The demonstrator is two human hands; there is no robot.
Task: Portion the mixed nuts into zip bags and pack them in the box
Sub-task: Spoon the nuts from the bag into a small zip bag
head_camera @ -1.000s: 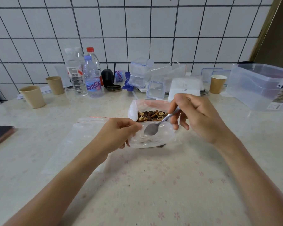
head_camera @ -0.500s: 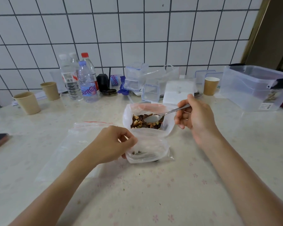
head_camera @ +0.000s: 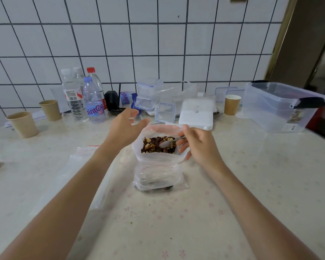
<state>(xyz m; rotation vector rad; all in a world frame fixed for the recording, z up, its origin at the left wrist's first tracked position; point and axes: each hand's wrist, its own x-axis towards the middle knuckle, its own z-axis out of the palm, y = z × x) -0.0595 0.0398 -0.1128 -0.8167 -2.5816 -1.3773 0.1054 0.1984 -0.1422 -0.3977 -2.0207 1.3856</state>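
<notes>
Lower centre of frame: small zip bag [head_camera: 159, 177] lies on the bench [head_camera: 233, 203], a few nuts inside. Just above it, the large bag of mixed nuts [head_camera: 158, 145] stands open. Right hand [head_camera: 199, 147], fingers grasping a spoon [head_camera: 169, 142], bowl resting on the nuts. Left hand [head_camera: 126, 126], fingers released and spread, beside the bag's upper-left rim. Flat empty zip bag [head_camera: 83, 156] at left. Clear box [head_camera: 278, 107] at upper right; water bottles [head_camera: 86, 96] and paper cups [head_camera: 23, 123] at upper left.
</notes>
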